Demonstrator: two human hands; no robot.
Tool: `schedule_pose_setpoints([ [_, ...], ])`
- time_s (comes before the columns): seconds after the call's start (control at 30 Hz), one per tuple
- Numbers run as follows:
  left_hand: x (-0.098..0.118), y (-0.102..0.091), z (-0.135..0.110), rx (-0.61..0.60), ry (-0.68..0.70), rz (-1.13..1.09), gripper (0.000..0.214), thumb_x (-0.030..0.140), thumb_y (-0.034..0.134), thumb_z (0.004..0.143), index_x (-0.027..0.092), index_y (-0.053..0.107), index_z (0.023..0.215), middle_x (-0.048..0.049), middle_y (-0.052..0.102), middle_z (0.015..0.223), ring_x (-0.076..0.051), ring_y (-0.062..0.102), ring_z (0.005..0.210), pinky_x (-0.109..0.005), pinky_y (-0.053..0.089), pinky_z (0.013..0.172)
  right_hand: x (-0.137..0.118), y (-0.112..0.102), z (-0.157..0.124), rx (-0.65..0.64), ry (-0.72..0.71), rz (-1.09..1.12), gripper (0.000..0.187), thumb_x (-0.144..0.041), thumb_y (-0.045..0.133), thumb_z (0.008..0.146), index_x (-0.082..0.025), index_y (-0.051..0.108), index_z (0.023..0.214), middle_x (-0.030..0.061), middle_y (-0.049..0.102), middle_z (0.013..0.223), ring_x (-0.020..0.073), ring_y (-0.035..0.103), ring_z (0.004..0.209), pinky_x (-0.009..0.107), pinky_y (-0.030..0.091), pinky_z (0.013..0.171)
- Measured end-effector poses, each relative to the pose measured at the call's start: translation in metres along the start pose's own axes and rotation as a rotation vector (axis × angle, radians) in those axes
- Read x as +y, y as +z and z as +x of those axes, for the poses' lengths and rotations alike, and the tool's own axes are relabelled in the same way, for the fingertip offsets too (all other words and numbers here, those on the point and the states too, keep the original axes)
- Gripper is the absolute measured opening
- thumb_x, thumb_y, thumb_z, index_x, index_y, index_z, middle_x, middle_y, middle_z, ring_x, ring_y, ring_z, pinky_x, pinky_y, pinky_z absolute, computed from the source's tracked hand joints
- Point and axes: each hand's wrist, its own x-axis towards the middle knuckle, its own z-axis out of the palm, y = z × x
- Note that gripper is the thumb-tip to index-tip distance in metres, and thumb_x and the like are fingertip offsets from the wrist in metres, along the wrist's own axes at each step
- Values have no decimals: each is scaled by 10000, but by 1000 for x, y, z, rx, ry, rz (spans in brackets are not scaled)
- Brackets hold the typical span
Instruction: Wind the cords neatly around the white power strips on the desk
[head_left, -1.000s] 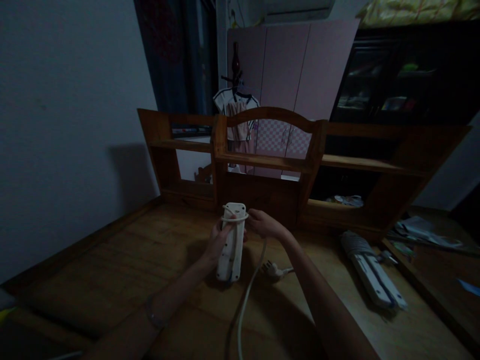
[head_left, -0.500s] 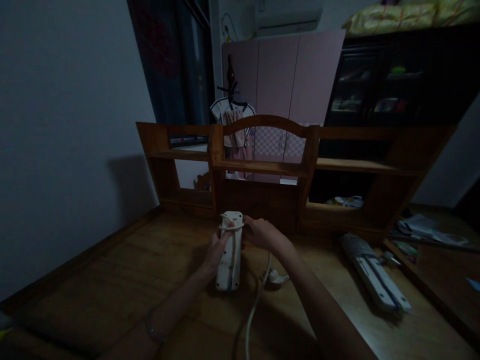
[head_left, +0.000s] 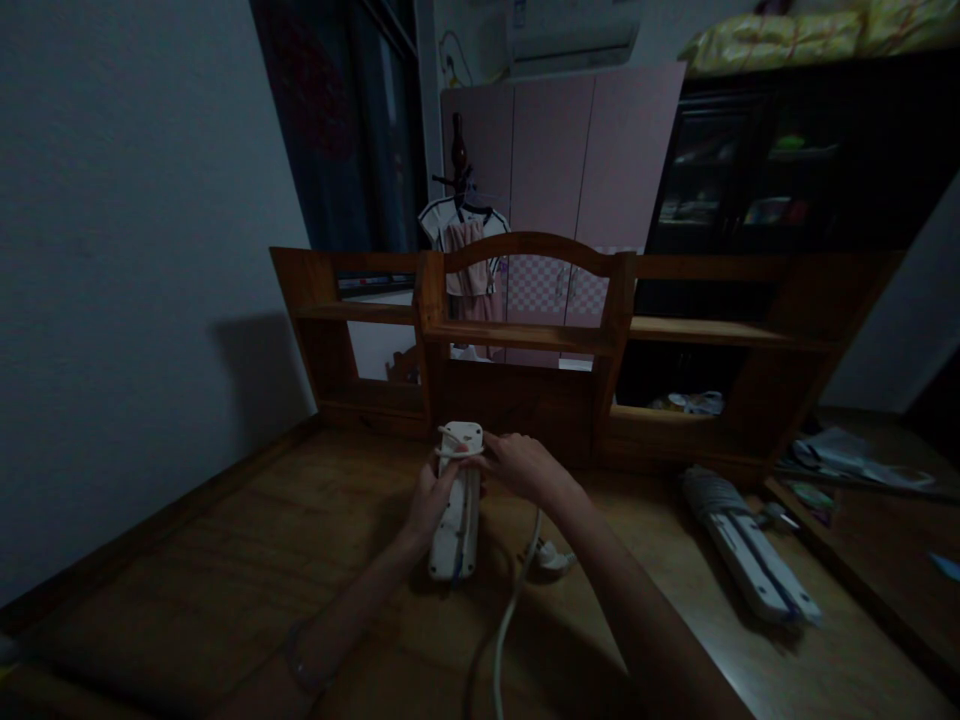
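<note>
A white power strip is held tilted up over the wooden desk, its screwed underside facing me. My left hand is closed round its left side, with the thumb pressing on the cord near the top. The white cord wraps across the upper end of the strip. At the upper right edge, my right hand has its fingers closed on the cord; the fingertips are partly hidden. From there the cord hangs down to the desk's front. A white plug lies on the desk below my right wrist.
A second power strip with its grey cord wound round one end lies at the right. A wooden shelf unit stands along the desk's back. A wall closes off the left side. Papers lie beyond the right edge.
My right hand's thumb has moved in over the strip's upper end, closer to the left thumb. The strip stays in my left hand, nearly in place.
</note>
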Motion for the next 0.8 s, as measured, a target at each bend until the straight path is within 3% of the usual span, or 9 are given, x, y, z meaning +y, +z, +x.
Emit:
schedule_pose_setpoints([
  [0.27,7,4,-2,-8,11,49,583,517,664,759,210,486,1221,-33,692,747,-193,675,543,-275,538,484,3,-2,0,22,13,33,676,-631,122,927,-203,630,1051,142,700,908,279,664,894,312,431,705],
  [0.57,20,8,-6,-111,-44,55,649,456,748,696,180,439,1196,-70,693,818,-211,689,588,-286,543,512,25,-15,-3,-86,-49,452,580,-676,362,873,-226,706,998,60,691,798,218,639,777,250,399,645],
  [0.8,23,8,-5,-153,-16,110,649,441,784,648,158,490,1153,-52,698,770,-215,691,606,-305,558,567,28,-18,-2,-57,-42,559,481,-614,496,840,-243,709,1059,20,700,857,214,631,828,246,408,674],
])
